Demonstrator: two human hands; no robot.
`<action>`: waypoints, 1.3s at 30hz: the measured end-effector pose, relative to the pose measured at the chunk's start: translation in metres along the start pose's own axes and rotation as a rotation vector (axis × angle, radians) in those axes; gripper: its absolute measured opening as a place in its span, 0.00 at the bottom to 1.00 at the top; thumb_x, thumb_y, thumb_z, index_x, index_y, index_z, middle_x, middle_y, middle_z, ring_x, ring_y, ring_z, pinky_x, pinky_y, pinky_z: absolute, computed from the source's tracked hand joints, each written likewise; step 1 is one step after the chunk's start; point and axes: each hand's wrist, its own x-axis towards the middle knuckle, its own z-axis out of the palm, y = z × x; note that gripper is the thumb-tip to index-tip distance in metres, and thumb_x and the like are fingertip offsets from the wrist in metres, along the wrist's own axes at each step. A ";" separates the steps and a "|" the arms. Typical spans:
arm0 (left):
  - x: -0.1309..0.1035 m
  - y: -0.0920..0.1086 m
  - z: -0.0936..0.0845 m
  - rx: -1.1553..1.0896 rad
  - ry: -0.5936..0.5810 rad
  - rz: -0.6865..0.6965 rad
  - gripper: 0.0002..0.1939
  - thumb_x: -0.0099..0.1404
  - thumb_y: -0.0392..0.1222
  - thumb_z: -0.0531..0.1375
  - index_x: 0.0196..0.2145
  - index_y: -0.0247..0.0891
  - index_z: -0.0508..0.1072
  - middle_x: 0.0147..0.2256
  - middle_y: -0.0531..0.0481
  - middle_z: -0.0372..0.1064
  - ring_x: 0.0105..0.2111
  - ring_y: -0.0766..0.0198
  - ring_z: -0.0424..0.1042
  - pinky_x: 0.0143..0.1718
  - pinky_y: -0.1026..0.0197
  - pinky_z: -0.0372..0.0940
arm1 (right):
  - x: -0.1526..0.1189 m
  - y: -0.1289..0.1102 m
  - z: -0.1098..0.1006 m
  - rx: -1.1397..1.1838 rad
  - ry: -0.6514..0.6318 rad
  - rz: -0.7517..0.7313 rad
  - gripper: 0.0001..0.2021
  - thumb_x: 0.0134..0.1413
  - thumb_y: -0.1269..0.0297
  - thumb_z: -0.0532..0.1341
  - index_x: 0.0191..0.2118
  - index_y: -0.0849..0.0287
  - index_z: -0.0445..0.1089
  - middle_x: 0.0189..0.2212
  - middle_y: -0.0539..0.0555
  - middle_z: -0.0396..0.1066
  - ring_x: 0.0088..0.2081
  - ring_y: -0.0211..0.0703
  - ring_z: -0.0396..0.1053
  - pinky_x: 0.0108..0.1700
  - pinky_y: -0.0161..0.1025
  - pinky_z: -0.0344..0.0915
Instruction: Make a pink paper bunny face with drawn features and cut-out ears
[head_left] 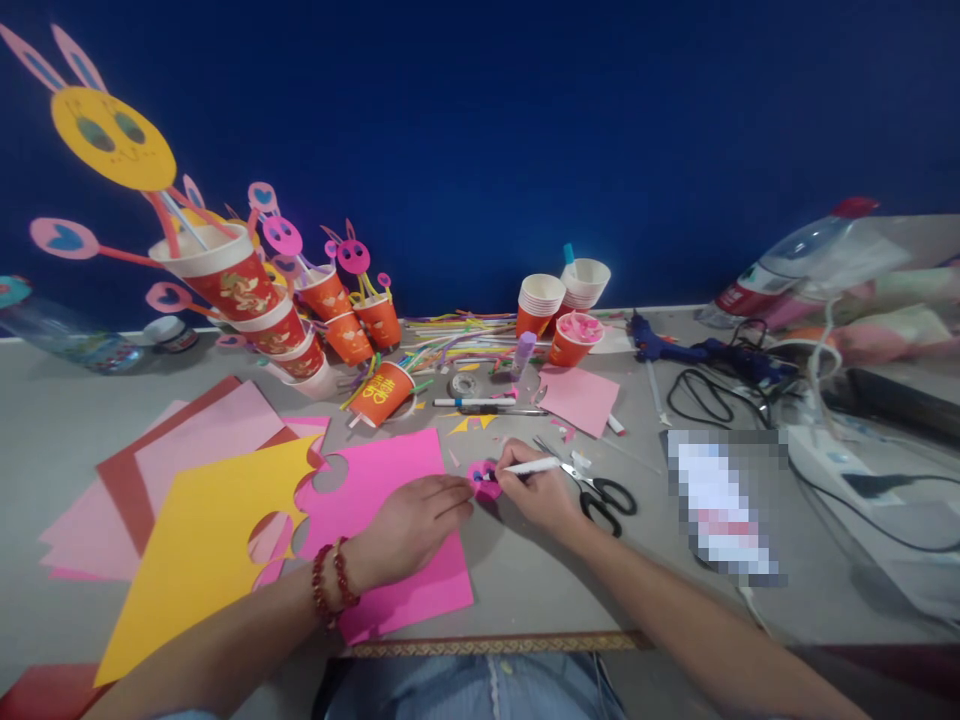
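Note:
My right hand (pixel 536 492) is closed around a white marker (pixel 534 466), its tip touching a small pink paper disc (pixel 486 482) with dark blue marks on it. My left hand (pixel 412 525) lies flat with fingers stretched out, fingertips at the disc's left edge; whether they press on it I cannot tell. Under that hand is a bright pink paper sheet (pixel 401 470) with round pieces cut out. A yellow sheet (pixel 202 510) with similar cut-outs overlaps it on the left. Black-handled scissors (pixel 600 490) rest just right of my right hand, partly behind it.
Paper cups with paper bunny figures (pixel 232 285) stand at the back left. An orange cup (pixel 382 393) lies tipped over. Pens (pixel 487 404), tape (pixel 463 385) and a glue stick (pixel 523 355) lie or stand mid-table. A blurred phone (pixel 724 510) and cables (pixel 712 395) are on the right.

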 end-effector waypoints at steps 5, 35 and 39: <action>0.001 0.000 -0.001 0.006 0.000 0.000 0.19 0.67 0.28 0.50 0.53 0.32 0.71 0.54 0.38 0.72 0.56 0.55 0.70 0.57 0.50 0.69 | -0.001 0.003 0.001 0.002 -0.007 0.002 0.08 0.51 0.72 0.57 0.24 0.55 0.61 0.21 0.46 0.61 0.25 0.39 0.58 0.28 0.37 0.54; 0.000 0.000 -0.001 0.000 0.004 -0.002 0.19 0.68 0.28 0.49 0.53 0.31 0.71 0.54 0.38 0.72 0.56 0.55 0.70 0.57 0.50 0.69 | -0.001 0.007 0.003 -0.010 -0.036 -0.015 0.08 0.53 0.70 0.56 0.25 0.55 0.62 0.21 0.46 0.61 0.25 0.38 0.59 0.29 0.36 0.56; 0.002 0.001 -0.002 0.014 0.006 0.008 0.18 0.68 0.28 0.49 0.52 0.29 0.71 0.53 0.38 0.73 0.55 0.54 0.70 0.57 0.50 0.69 | -0.002 0.008 0.003 0.000 -0.032 -0.017 0.08 0.54 0.70 0.56 0.25 0.55 0.62 0.22 0.46 0.62 0.25 0.39 0.59 0.30 0.36 0.56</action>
